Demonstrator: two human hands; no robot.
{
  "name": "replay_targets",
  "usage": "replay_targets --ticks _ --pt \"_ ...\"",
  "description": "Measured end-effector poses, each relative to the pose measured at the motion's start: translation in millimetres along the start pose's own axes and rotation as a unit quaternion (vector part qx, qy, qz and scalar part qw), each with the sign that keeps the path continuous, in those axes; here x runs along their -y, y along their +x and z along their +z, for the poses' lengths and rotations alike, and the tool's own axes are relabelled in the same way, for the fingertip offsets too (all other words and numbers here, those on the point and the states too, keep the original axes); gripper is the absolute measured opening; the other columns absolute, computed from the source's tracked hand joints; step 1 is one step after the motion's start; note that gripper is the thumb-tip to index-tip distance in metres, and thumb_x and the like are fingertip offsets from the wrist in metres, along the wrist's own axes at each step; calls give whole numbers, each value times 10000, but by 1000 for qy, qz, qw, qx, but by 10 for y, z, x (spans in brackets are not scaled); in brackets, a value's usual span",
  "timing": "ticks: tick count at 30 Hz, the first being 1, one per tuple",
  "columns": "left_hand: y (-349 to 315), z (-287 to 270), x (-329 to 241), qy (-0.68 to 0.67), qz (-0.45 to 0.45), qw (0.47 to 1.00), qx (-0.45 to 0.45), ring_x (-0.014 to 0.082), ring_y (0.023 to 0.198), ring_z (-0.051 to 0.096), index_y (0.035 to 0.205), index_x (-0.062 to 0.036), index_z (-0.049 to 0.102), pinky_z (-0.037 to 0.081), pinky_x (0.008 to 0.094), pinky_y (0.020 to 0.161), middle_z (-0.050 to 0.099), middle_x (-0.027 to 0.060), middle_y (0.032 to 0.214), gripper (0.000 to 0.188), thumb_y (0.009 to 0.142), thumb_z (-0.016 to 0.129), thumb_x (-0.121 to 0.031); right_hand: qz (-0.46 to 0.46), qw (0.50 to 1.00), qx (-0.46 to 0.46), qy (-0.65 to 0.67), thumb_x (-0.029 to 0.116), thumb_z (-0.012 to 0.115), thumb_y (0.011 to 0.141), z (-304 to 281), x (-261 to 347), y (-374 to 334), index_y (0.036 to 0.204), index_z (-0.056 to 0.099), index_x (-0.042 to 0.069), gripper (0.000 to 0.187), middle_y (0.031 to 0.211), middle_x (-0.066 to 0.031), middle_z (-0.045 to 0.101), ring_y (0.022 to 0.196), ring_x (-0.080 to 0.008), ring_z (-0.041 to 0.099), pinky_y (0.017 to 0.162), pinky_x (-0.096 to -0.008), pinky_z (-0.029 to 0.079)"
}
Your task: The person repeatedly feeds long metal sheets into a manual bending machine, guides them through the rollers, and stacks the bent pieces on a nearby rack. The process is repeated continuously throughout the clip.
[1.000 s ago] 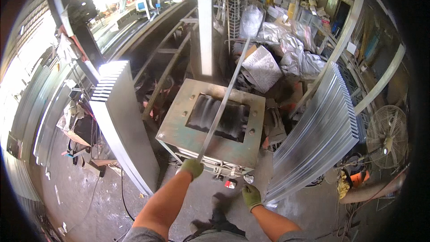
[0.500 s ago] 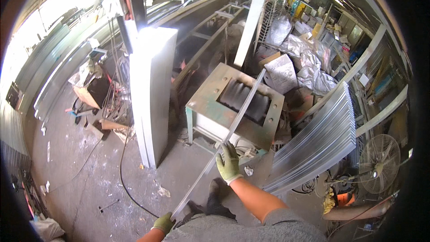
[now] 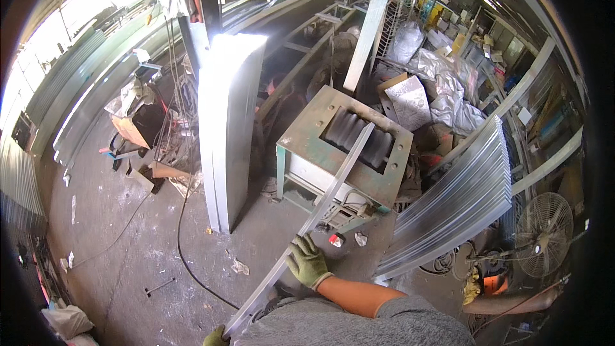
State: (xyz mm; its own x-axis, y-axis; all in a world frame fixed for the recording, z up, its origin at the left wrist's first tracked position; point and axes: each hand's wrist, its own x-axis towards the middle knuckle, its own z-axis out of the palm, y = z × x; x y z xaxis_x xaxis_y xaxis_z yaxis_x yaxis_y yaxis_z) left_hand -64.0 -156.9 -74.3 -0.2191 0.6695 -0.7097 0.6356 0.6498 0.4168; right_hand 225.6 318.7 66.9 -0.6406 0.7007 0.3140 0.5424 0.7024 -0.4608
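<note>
A long, thin metal profile (image 3: 331,190) slants from the lower edge, beside my body, up to the machine. Its far tip is above the dark ribbed rollers (image 3: 356,138) in the opening of the green-framed machine (image 3: 310,115); whether it touches them I cannot tell. At mid-length, my right hand (image 3: 309,263), in a green work glove, is closed on the profile's right edge. My left hand (image 3: 216,336), gloved alike, grips the near end and is partly cut off by the lower edge.
Left of the machine a tall pale metal stack (image 3: 232,134) stands upright. On the right are stacked metal profiles (image 3: 451,198) and a wire-guarded fan (image 3: 543,234). A black cable (image 3: 181,243) crosses the floor. Cartons and scraps (image 3: 138,128) lie at left.
Both hands have drawn the profile toward me and down to the left. Its far tip has come back from past the machine's far edge to above the rollers.
</note>
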Motion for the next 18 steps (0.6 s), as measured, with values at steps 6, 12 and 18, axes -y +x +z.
replay_targets --ticks 6,12,18 --pt "622 -438 -1620 -134 142 977 -84 335 1098 767 1417 -112 666 592 448 955 791 166 1225 484 968 803 -232 55 990 -110 -75 303 729 1009 -144 -1016 863 1321 665 -37 466 1519 -274 564 1499 -538 444 1232 -581 396" --pt "1038 -1189 -3142 -332 128 934 33 155 1093 741 1459 -22 665 604 349 954 802 77 1235 550 975 854 -204 76 982 -109 -132 286 660 1021 -333 -2217 1990 1143 717 65 259 1492 -178 633 1466 -458 507 1192 -553 426" --pt "1642 -1551 -3808 -302 77 934 176 177 1138 737 1408 41 688 587 341 1005 800 118 1248 579 980 873 -302 108 970 -102 -190 284 628 1025 -301 -2800 2277 1154 715 74 262 1413 -127 657 1499 -381 492 1264 -543 360"
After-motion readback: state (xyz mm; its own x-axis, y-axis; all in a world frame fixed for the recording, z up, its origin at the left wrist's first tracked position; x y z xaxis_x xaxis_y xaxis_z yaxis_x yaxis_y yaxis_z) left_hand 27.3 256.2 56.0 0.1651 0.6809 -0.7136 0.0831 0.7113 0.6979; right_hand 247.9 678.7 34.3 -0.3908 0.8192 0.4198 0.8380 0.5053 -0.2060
